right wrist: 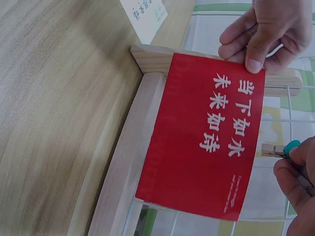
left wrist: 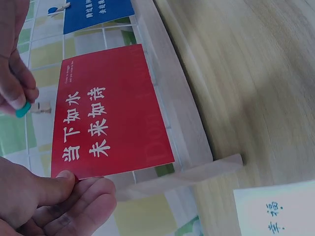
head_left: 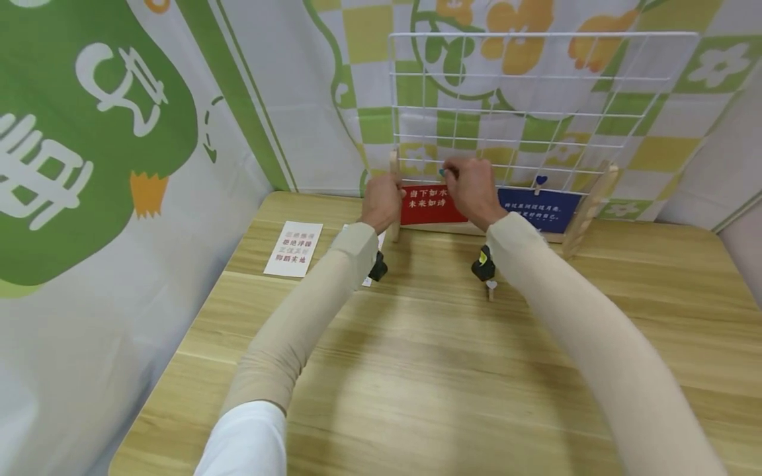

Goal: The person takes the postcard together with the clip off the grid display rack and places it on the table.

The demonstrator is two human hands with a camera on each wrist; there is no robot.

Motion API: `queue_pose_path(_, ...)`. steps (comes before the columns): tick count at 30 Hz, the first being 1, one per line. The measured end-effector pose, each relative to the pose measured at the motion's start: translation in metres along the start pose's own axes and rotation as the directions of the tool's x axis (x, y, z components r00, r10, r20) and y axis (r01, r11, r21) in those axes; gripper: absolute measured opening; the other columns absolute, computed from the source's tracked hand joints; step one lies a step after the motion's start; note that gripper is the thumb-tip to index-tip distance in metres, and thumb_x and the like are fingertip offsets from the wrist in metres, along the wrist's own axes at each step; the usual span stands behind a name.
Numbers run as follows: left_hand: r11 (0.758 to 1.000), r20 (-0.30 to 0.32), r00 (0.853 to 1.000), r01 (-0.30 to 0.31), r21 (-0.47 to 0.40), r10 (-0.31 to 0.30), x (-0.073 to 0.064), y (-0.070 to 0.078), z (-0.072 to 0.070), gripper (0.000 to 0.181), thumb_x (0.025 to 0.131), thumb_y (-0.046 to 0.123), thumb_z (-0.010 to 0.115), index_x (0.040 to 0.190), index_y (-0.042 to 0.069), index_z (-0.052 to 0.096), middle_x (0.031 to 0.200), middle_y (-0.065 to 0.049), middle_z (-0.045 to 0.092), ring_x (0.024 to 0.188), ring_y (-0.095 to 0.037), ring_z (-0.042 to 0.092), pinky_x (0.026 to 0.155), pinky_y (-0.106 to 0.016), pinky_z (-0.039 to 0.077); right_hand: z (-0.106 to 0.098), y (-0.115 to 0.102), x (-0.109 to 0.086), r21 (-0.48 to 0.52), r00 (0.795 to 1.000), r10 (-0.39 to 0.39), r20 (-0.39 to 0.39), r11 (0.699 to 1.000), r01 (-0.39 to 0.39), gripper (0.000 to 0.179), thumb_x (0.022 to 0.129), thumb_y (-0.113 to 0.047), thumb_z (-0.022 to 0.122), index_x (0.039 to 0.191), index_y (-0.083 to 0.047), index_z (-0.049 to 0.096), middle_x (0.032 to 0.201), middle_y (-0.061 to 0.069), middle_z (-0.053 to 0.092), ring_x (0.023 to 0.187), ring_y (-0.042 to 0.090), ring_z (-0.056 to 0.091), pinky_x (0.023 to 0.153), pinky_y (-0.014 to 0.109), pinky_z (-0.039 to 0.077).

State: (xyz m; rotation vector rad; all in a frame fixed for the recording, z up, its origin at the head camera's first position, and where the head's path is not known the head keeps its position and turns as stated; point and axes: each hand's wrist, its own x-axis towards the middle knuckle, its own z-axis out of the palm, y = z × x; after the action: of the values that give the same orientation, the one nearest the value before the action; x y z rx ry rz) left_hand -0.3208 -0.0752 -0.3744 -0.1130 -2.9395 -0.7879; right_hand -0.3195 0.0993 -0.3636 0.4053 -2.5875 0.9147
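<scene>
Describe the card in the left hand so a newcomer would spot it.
Find the white wire grid rack at the back of the wooden table. At the rack's lower left, the left hand pinches the red card by one corner. Its red face sets it apart from the blue card to its right.

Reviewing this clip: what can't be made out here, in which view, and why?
Head: the middle of the white card nearer the rack, hidden by the left sleeve.
Head: the lower left corner of the blue card, hidden by the right sleeve.
Left wrist: fine print on the red card, too small to read surely.
Right wrist: part of the right hand, cut off by the right edge.
</scene>
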Motion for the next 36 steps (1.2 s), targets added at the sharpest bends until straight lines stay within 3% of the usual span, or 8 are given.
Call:
queue_pose_path(8, 0.995, -0.005, 0.999, -0.046, 0.084, 0.046, -0.006, -0.011, -0.019, 0.024, 0.097, 0.015, 0.062, 0.077, 0.002, 0.066, 0.089, -0.013, 0.074, 0.092, -0.029, 0.067, 0.086, -0.04, 0.054, -0.01, 0.005, -0.004, 0.018, 0.999, -0.022, -0.038, 1.0, 0.023, 0.02, 0.095, -0.005, 0.058, 0.103, 0.002, 0.074, 0.095, 0.019, 0.075, 0.079, 0.031, 0.073, 0.074, 0.042, 0.061)
queue_pose_path(14, 0.996, 0.025, 1.0, -0.009, 0.084, 0.007, -0.012, -0.027, -0.036, 0.019, 0.098, 0.015, 0.059, 0.091, 0.002, 0.072, 0.098, -0.013, 0.073, 0.094, -0.03, 0.064, 0.087, -0.04, 0.053, -0.018, 0.008, -0.008, 0.023, 0.998, -0.039, -0.053, 0.999, 0.04, 0.019, 0.095, -0.005, 0.058, 0.102, 0.003, 0.074, 0.094, 0.019, 0.075, 0.08, 0.031, 0.073, 0.073, 0.042, 0.06)
queue_pose_path(18, 0.999, 0.031, 0.998, 0.045, 0.028, -0.046, -0.018, -0.038, -0.046, 0.018, 0.097, 0.015, 0.059, 0.09, 0.002, 0.071, 0.096, -0.013, 0.073, 0.088, -0.026, 0.062, 0.075, -0.034, 0.051, -0.024, 0.008, -0.012, 0.03, 0.998, -0.032, -0.058, 0.999, 0.034, 0.019, 0.095, -0.005, 0.058, 0.101, 0.003, 0.074, 0.096, 0.02, 0.075, 0.082, 0.031, 0.072, 0.074, 0.043, 0.06)
queue_pose_path(23, 0.991, 0.054, 0.993, 0.108, -0.083, -0.104, -0.027, -0.052, -0.057, 0.018, 0.099, 0.014, 0.058, 0.096, 0.001, 0.07, 0.093, -0.015, 0.073, 0.08, -0.023, 0.069, 0.06, -0.024, 0.048, -0.028, 0.011, -0.017, 0.053, 0.999, 0.002, -0.044, 0.999, 0.0, 0.02, 0.095, -0.006, 0.058, 0.103, 0.003, 0.074, 0.098, 0.021, 0.074, 0.085, 0.031, 0.072, 0.075, 0.043, 0.06)
queue_pose_path(28, 0.973, 0.064, 0.985, 0.17, -0.158, -0.162, -0.037, -0.067, -0.068, 0.018, 0.099, 0.012, 0.057, 0.102, -0.001, 0.069, 0.094, -0.018, 0.073, 0.078, -0.024, 0.071, 0.054, -0.019, 0.047, -0.032, 0.016, -0.022, 0.067, 0.999, 0.01, -0.031, 0.998, -0.008, 0.02, 0.096, -0.006, 0.057, 0.104, 0.004, 0.073, 0.099, 0.022, 0.074, 0.088, 0.032, 0.072, 0.076, 0.044, 0.06)
queue_pose_path(36, 0.952, 0.044, 0.973, 0.233, -0.197, -0.229, -0.054, -0.094, -0.085, 0.016, 0.097, 0.01, 0.057, 0.093, -0.001, 0.066, 0.083, -0.014, 0.071, 0.064, -0.014, 0.063, 0.052, -0.018, 0.048, -0.038, 0.021, -0.03, 0.064, 0.999, 0.016, -0.037, 0.998, -0.014, 0.022, 0.096, -0.008, 0.057, 0.109, 0.002, 0.073, 0.102, 0.021, 0.074, 0.09, 0.032, 0.072, 0.077, 0.046, 0.059)
